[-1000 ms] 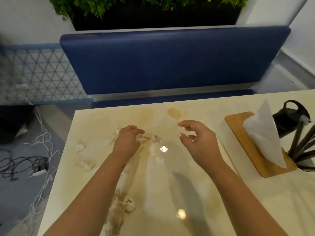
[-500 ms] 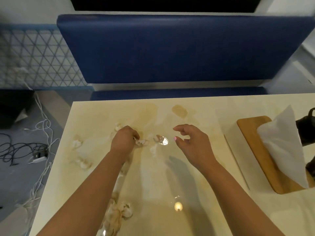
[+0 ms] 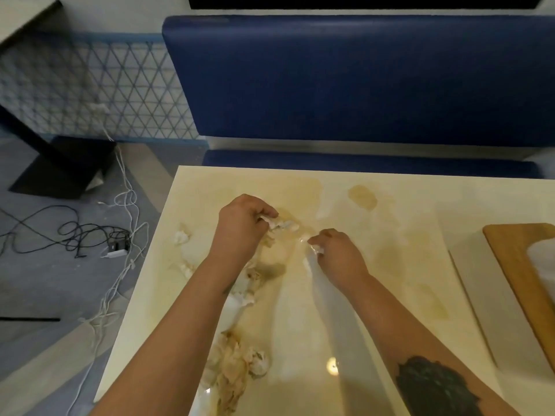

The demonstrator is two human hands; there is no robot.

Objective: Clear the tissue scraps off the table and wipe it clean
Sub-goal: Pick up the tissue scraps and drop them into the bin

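Note:
The cream table (image 3: 390, 295) is smeared with brownish wet stains. My left hand (image 3: 240, 226) grips a wet white tissue scrap (image 3: 282, 225) near the table's middle. My right hand (image 3: 339, 253) pinches a small tissue scrap (image 3: 316, 250) just to the right of it. A soggy tissue clump (image 3: 237, 367) lies by the near left edge under my left forearm. More scraps lie left of my left arm: one small scrap (image 3: 181, 237) and another (image 3: 187, 267). A further scrap (image 3: 249, 283) sits beside my left wrist.
A wooden tissue holder (image 3: 516, 256) with white tissue stands at the right edge. A blue bench (image 3: 360, 79) runs behind the table. Cables and a power adapter (image 3: 115, 252) lie on the floor to the left.
My right hand has dropped to the table and closed on a small scrap. My left hand now holds the tissue it was reaching for. The view shifted left.

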